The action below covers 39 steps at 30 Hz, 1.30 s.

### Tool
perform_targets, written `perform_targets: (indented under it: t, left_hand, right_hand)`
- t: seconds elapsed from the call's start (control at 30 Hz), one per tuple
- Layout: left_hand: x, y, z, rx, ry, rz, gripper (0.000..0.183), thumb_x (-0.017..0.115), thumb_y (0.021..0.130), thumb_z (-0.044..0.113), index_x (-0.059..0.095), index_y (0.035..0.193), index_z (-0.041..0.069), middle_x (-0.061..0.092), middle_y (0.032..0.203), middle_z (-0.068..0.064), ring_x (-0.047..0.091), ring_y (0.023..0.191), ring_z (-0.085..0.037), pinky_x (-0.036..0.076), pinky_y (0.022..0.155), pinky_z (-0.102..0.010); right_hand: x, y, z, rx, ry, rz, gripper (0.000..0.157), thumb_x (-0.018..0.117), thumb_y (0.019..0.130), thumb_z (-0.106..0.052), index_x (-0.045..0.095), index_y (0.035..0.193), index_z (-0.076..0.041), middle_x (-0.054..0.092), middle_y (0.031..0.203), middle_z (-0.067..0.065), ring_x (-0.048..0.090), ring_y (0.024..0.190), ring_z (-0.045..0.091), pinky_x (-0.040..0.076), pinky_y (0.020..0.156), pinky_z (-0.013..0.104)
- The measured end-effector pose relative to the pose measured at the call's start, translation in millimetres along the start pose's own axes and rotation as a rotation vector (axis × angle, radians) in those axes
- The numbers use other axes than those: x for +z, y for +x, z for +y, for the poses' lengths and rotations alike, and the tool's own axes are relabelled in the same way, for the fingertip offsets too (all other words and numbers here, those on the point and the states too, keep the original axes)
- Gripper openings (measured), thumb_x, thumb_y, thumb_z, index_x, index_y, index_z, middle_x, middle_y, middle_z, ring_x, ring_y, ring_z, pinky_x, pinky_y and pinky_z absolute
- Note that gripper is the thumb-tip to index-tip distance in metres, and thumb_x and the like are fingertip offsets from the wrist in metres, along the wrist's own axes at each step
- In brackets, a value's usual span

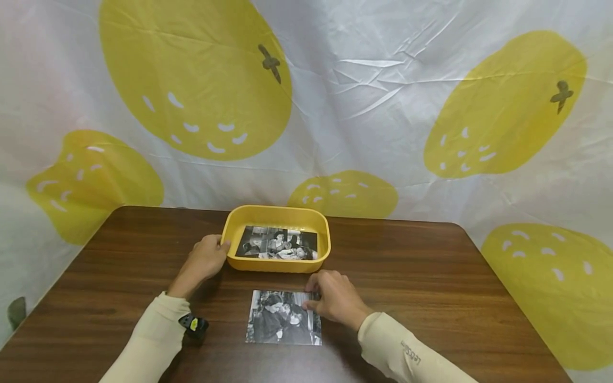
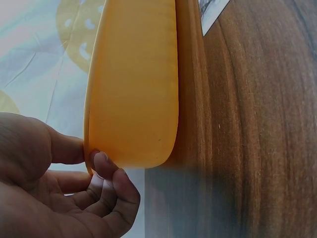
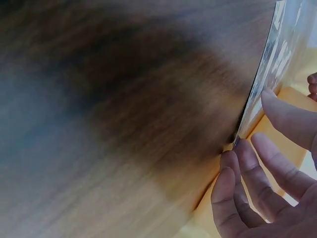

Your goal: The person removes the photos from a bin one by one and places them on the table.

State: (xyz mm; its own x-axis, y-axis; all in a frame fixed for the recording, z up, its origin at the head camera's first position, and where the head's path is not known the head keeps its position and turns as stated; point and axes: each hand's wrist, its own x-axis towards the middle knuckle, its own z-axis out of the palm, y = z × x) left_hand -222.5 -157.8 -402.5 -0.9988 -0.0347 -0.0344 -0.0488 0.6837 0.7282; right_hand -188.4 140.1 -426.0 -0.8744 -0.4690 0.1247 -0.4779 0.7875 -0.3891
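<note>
A yellow tray (image 1: 275, 266) with raised walls stands at the back of the table. Inside it lies a black-and-white photo (image 1: 280, 246), partly hidden by the front wall. My left hand (image 1: 206, 256) holds the tray's left end, with thumb and fingers at the rim in the left wrist view. In front of the tray, a second black-and-white photo (image 1: 282, 322) lies near the table's middle. My right hand (image 1: 337, 298) pinches this photo at its far right corner. The right wrist view has the thumb (image 3: 287, 111) on the photo's face and fingertips at its edge.
The brown wood-grain table (image 1: 421, 282) has rounded far corners. Directly behind it hangs a white curtain (image 1: 354, 106) printed with large yellow fruit. A black strap (image 1: 195, 324) sits at the left wrist.
</note>
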Motion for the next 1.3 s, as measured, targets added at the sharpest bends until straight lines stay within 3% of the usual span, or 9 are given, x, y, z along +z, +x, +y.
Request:
perform_targets:
  t: [0.2, 0.4, 0.6, 0.77, 0.9, 1.03, 1.17, 1.3]
  left_hand:
    - [0.5, 0.9, -1.3, -0.003, 0.002, 0.002, 0.036, 0.046, 0.106, 0.017, 0.062, 0.124, -0.009, 0.061, 0.092, -0.014, 0.056, 0.084, -0.029, 0.045, 0.073, -0.043]
    - [-0.1, 2.5, -1.5, 0.007, 0.003, 0.002, 0.035, 0.046, 0.106, 0.018, 0.063, 0.121, -0.01, 0.058, 0.087, -0.013, 0.055, 0.082, -0.028, 0.044, 0.071, -0.041]
    - [-0.1, 2.7, -2.0, 0.002, -0.002, 0.001, 0.035, 0.046, 0.106, 0.018, 0.062, 0.122, -0.01, 0.058, 0.087, -0.012, 0.055, 0.081, -0.028, 0.043, 0.07, -0.039]
    - [1.0, 2.4, -2.9, -0.001, -0.005, -0.003, 0.035, 0.047, 0.106, 0.017, 0.062, 0.123, -0.01, 0.057, 0.085, -0.011, 0.054, 0.08, -0.027, 0.042, 0.068, -0.037]
    - [1.0, 2.1, -3.6, 0.006, 0.004, 0.001, 0.036, 0.047, 0.106, 0.017, 0.062, 0.124, -0.01, 0.059, 0.088, -0.012, 0.055, 0.082, -0.028, 0.043, 0.07, -0.04]
    - [0.5, 2.4, -3.9, 0.016, 0.009, -0.001, 0.037, 0.046, 0.106, 0.017, 0.062, 0.125, -0.01, 0.06, 0.088, -0.012, 0.056, 0.082, -0.028, 0.044, 0.071, -0.041]
    - [0.6, 1.8, -2.5, 0.016, 0.005, 0.001, 0.037, 0.047, 0.105, 0.017, 0.062, 0.126, -0.01, 0.061, 0.088, -0.012, 0.056, 0.083, -0.029, 0.045, 0.073, -0.043]
    - [0.5, 2.0, -1.5, 0.009, 0.01, 0.004, 0.038, 0.047, 0.105, 0.017, 0.061, 0.128, -0.01, 0.062, 0.09, -0.012, 0.056, 0.084, -0.029, 0.045, 0.075, -0.044]
  right_hand:
    - [-8.6, -3, -2, 0.003, 0.056, -0.03, 0.027, 0.091, 0.074, -0.026, 0.074, 0.089, -0.01, 0.072, 0.086, 0.002, 0.066, 0.076, 0.016, 0.054, 0.072, 0.035]
    - [-40.5, 1, -8, -0.011, 0.096, -0.118, 0.021, 0.088, 0.078, -0.02, 0.074, 0.089, -0.009, 0.072, 0.084, 0.002, 0.066, 0.075, 0.017, 0.053, 0.071, 0.036]
    - [-72.7, 19, -13, -0.023, 0.102, -0.146, 0.021, 0.088, 0.08, -0.022, 0.074, 0.09, -0.01, 0.071, 0.083, -0.005, 0.065, 0.075, 0.01, 0.054, 0.072, 0.032]
    - [-87.0, 46, -13, -0.015, 0.088, -0.15, 0.021, 0.087, 0.082, -0.027, 0.075, 0.091, -0.012, 0.07, 0.085, -0.006, 0.065, 0.081, 0.013, 0.053, 0.078, 0.036]
    - [-87.2, 69, -11, 0.03, 0.077, -0.161, 0.023, 0.084, 0.085, -0.027, 0.075, 0.098, -0.01, 0.071, 0.093, -0.001, 0.065, 0.091, 0.019, 0.052, 0.087, 0.041]
    - [-75.5, 89, -6, 0.053, 0.066, -0.178, 0.036, 0.083, 0.086, -0.025, 0.072, 0.111, -0.003, 0.071, 0.106, 0.009, 0.064, 0.1, 0.025, 0.05, 0.093, 0.045]
    - [-57.4, 106, -1, 0.071, 0.047, -0.209, 0.048, 0.086, 0.083, -0.023, 0.067, 0.118, 0.002, 0.068, 0.115, 0.015, 0.069, 0.084, 0.026, 0.048, 0.097, 0.045]
    - [-41.3, 118, 2, 0.086, 0.007, -0.243, 0.058, 0.088, 0.081, -0.023, 0.062, 0.124, 0.006, 0.065, 0.123, 0.02, 0.069, 0.094, 0.03, 0.046, 0.102, 0.043]
